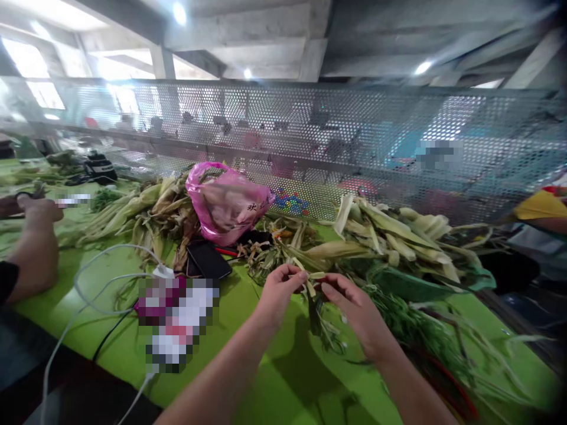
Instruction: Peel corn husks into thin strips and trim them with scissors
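My left hand (280, 289) and my right hand (354, 307) meet above the green table (266, 378), both pinching a strip of pale husk leaf (312, 281) between thumb and fingers. A thin green stalk (319, 321) hangs down from the strip toward the table. Just behind my hands lies a loose heap of dry husks (283, 248).
A pile of husked corn leaves (398, 236) lies right; another pile (142, 212) lies left. A pink plastic bag (228, 203), a black phone (208, 260) and white cables (97, 277) sit mid-left. Another person's arm (35, 248) rests far left. A perforated metal screen (310, 136) stands behind.
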Demonstrator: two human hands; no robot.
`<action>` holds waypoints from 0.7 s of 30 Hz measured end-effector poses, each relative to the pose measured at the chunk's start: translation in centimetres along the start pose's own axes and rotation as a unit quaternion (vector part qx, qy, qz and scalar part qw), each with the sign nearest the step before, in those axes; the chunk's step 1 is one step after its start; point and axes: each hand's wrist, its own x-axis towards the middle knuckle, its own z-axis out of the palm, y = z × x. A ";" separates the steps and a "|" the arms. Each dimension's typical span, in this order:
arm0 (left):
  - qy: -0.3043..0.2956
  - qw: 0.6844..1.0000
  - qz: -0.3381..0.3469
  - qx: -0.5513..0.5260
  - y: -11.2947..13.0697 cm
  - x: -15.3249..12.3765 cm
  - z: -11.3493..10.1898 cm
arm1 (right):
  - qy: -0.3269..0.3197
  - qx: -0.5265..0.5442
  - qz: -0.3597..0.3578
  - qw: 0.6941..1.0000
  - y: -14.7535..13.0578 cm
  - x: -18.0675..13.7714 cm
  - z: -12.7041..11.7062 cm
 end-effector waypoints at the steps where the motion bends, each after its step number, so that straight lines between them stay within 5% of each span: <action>1: -0.006 1.000 -0.005 0.004 0.0 0.1 0.0 | -0.005 -0.017 0.000 1.000 -0.2 0.3 -0.3; 9: -0.056 0.997 -0.051 -0.004 -0.1 0.0 -0.1 | -0.105 -0.125 -0.001 0.987 -1.2 2.3 -1.2; 21: -0.071 0.994 -0.074 -0.042 -1.3 0.0 0.2 | -0.075 -0.054 -0.003 0.996 1.1 1.5 -1.2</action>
